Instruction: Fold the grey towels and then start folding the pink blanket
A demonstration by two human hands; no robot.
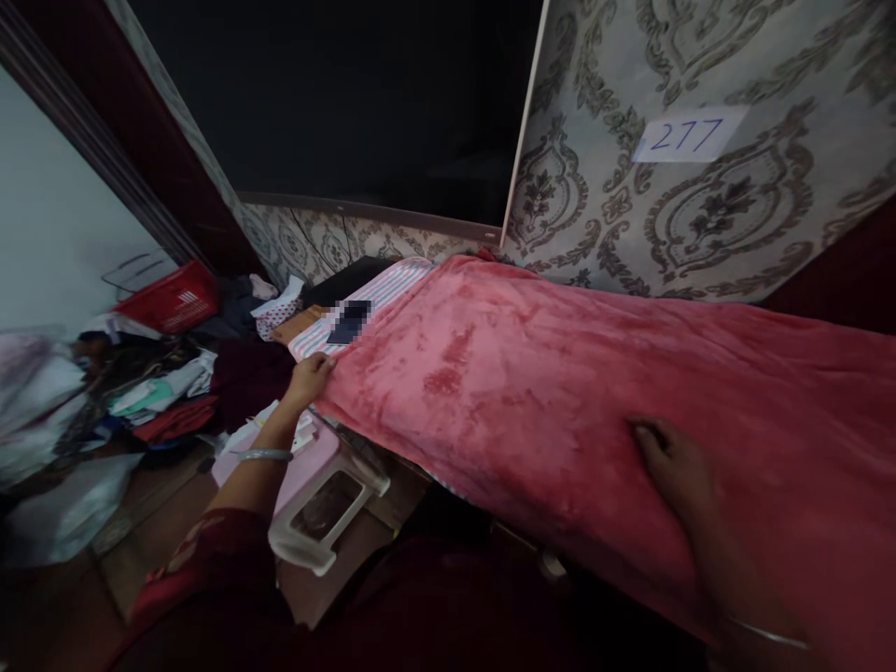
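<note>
A plush pink blanket (532,383) lies spread over a long raised surface in front of me, its near edge hanging down. At the blanket's left corner, my left hand (312,376) is closed, pinching the edge between thumb and fingers. My right hand (676,462) rests farther right on the blanket, fingers curled in against the plush; its fingertips are partly hidden. A striped cloth (396,280) shows under the blanket's left end. On that cloth lies a dark flat object (348,323), partly blurred out, close to my left hand.
Below my left arm stands a pink and white plastic stool (329,504) with small items on top. Piled clothes (175,411), a red basket (172,297) and plastic bags (66,509) fill the left side. A large television (350,103) and a paper marked 277 (690,135) are on the wall.
</note>
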